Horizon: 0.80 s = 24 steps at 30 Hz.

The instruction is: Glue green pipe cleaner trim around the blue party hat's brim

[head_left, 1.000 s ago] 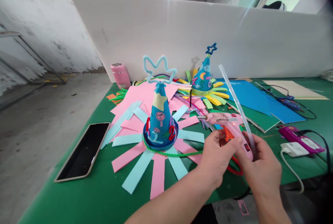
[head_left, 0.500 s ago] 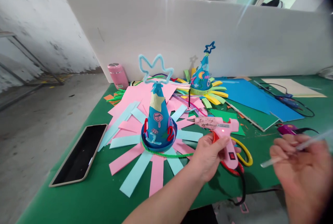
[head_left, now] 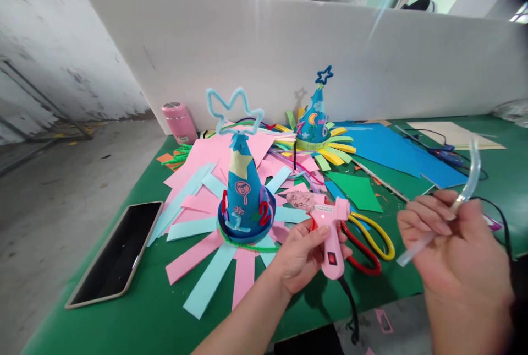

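A pink hot glue gun (head_left: 332, 242) is held by its handle in my left hand (head_left: 307, 253), its nozzle pointing left. My right hand (head_left: 457, 245), at the right, is closed around a clear, bent glue stick (head_left: 473, 173) that sticks out at both ends. Just left of the glue gun stands a blue cone party hat (head_left: 243, 179), topped by a light blue pipe-cleaner crown shape (head_left: 235, 108). Pink and light blue paper strips (head_left: 212, 283) fan out around its base. Scissors (head_left: 377, 234) with red and yellow handles lie behind the glue gun.
A phone (head_left: 117, 253) lies at the table's left edge. Behind are a pink bottle (head_left: 180, 123), pink paper (head_left: 231, 151), a second decorated cone hat (head_left: 315, 118) and blue sheets (head_left: 396, 148). A white board (head_left: 289, 52) rises along the back of the green table (head_left: 136, 322).
My left hand has shifted the glue gun left and slightly down. My right hand has moved left, and the glue stick has swung more upright. The whole view has shifted slightly.
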Motion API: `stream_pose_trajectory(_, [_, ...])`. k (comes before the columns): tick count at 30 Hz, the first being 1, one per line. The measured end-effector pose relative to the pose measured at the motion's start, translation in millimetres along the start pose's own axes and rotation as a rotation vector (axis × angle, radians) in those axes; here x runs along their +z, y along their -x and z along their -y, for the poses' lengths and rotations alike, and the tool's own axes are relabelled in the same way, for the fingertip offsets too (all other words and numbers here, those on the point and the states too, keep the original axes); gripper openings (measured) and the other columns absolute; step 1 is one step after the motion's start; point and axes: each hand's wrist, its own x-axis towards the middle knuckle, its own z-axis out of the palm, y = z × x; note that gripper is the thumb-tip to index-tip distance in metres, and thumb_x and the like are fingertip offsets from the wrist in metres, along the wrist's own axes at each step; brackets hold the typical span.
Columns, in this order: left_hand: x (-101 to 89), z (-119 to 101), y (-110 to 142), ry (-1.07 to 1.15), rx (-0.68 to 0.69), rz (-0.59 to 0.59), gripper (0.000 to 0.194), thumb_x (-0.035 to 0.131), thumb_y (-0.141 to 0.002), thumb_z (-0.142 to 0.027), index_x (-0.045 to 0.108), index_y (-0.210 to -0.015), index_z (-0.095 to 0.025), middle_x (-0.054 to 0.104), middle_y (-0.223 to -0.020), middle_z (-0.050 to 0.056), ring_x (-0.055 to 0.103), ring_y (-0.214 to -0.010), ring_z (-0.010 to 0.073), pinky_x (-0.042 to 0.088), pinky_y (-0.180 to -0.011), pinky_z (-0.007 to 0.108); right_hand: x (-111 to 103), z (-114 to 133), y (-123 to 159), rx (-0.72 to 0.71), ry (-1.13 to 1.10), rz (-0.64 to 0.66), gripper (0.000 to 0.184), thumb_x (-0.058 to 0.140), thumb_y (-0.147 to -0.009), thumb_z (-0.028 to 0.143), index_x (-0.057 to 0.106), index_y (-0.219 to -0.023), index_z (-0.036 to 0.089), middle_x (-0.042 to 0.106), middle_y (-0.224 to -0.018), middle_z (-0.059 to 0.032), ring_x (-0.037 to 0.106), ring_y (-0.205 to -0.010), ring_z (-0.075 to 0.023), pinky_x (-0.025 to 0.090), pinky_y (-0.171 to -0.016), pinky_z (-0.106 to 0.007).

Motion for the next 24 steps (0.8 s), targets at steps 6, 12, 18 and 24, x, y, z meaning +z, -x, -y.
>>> stream_pose_trajectory(6, [-5.4, -0.2, 1.9, 0.012, -0.001, 0.024, 0.030, 0.071, -0.069, -0.028, 0.061, -0.090, -0.008, 0.067, -0.077, 0.009, 0.066, -0.065, 0.0194, 0.048, -0.059, 0.026, -6.5, -10.9, 0.9, -0.209, 0.270, 0.072, 0.038, 0.051, -0.081, 0.050, 0.048, -0.060, 0.017, 0.035, -0.052, 0.0066, 0.034, -0.046, -0.0069, 0.032, -0.045, -0.021])
stream_pose_trajectory(12, [-11.0, 0.1, 4.0, 0.024, -0.015, 0.032, 0.029, 0.070, -0.070, -0.029, 0.061, -0.090, -0.009, 0.067, -0.078, 0.009, 0.066, -0.066, 0.0185, 0.048, -0.060, 0.026, -17.8, -14.1, 4.7, -0.501, 0.515, 0.091, 0.043, 0.062, -0.063, 0.062, 0.056, -0.057, 0.020, 0.049, -0.057, 0.0027, 0.044, -0.050, -0.0117, 0.032, -0.043, -0.027])
stream_pose_trajectory(18, [-12.6, 0.4, 5.5, 0.041, -0.018, 0.025, 0.027, 0.069, -0.072, -0.027, 0.062, -0.090, -0.009, 0.068, -0.079, 0.009, 0.067, -0.067, 0.0186, 0.049, -0.060, 0.025, -11.1, -16.8, 15.3, -0.416, 0.545, -0.010, 0.043, 0.057, -0.071, 0.060, 0.060, -0.062, 0.018, 0.044, -0.050, 0.0046, 0.040, -0.047, -0.0091, 0.033, -0.045, -0.026])
stream_pose_trajectory(24, [-11.7, 0.2, 6.1, 0.053, -0.015, 0.023, 0.027, 0.069, -0.071, -0.027, 0.062, -0.090, -0.009, 0.068, -0.079, 0.009, 0.067, -0.067, 0.0177, 0.050, -0.063, 0.025, -16.3, -25.0, 19.7, -0.497, 0.581, -0.003, 0.039, 0.058, -0.074, 0.053, 0.060, -0.063, 0.016, 0.054, -0.054, 0.0009, 0.049, -0.049, -0.0113, 0.034, -0.041, -0.025])
